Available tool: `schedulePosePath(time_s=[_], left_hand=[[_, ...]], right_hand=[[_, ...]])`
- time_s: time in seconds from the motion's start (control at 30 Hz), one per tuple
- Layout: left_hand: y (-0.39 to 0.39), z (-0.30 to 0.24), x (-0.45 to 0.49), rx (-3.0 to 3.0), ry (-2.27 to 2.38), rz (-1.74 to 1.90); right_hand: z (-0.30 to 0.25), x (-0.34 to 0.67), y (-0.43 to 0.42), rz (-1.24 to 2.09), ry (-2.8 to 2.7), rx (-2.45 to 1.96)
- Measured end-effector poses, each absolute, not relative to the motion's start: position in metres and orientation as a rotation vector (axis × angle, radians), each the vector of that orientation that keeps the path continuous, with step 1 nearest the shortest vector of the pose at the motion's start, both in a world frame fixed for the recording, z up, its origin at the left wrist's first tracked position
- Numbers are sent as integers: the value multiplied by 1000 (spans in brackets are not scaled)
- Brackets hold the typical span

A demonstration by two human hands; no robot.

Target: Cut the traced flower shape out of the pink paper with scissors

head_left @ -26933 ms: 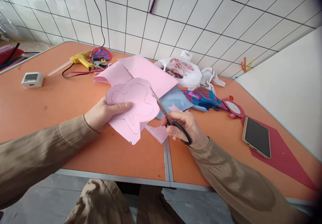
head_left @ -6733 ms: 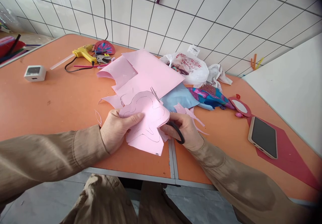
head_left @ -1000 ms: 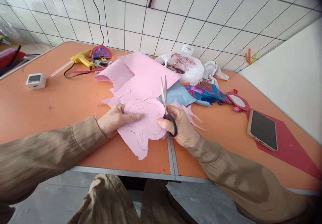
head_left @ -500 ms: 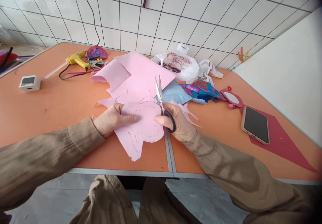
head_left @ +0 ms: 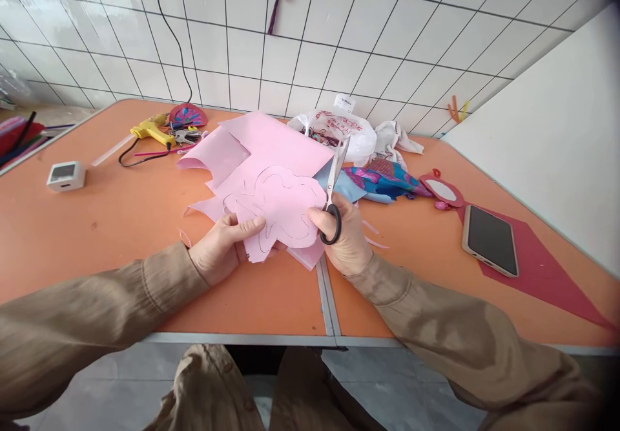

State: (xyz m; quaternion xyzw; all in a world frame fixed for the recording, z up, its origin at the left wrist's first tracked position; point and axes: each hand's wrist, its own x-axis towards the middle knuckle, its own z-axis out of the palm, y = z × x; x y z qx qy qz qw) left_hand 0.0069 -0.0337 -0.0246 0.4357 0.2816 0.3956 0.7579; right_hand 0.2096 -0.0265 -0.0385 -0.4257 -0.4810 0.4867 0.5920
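A piece of pink paper (head_left: 288,206) with a wavy, lobed outline drawn in dark line is held up above the table's front half. My left hand (head_left: 225,245) grips its lower left part, thumb on top and fingers underneath. At the paper's right edge, my right hand (head_left: 349,234) pinches it between thumb and fingers. The same hand keeps hold of scissors (head_left: 332,189) with black handles, blades pointing up and away from the paper. Behind lies a larger pink sheet (head_left: 261,137), partly rolled at its left. Another pink corner (head_left: 307,256) shows below the held piece.
On the orange table (head_left: 121,218) sit a yellow glue gun (head_left: 152,130), a small white device (head_left: 66,176), and a plastic bag (head_left: 351,134). Blue patterned material (head_left: 387,179) lies beside a hand mirror (head_left: 443,190). A phone (head_left: 491,240) rests on red paper (head_left: 542,256).
The pink paper has turned clockwise, its narrow corner swinging left and up. My right hand and the scissors have shifted slightly right. The view has tilted up a little.
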Motion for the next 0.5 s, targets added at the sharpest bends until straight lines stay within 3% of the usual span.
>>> schedulePosePath(time_s=[0.5], left_hand=[[-30, -21, 7, 950, 797, 976]], right_hand=[[-32, 205, -33, 1103, -1254, -1071]])
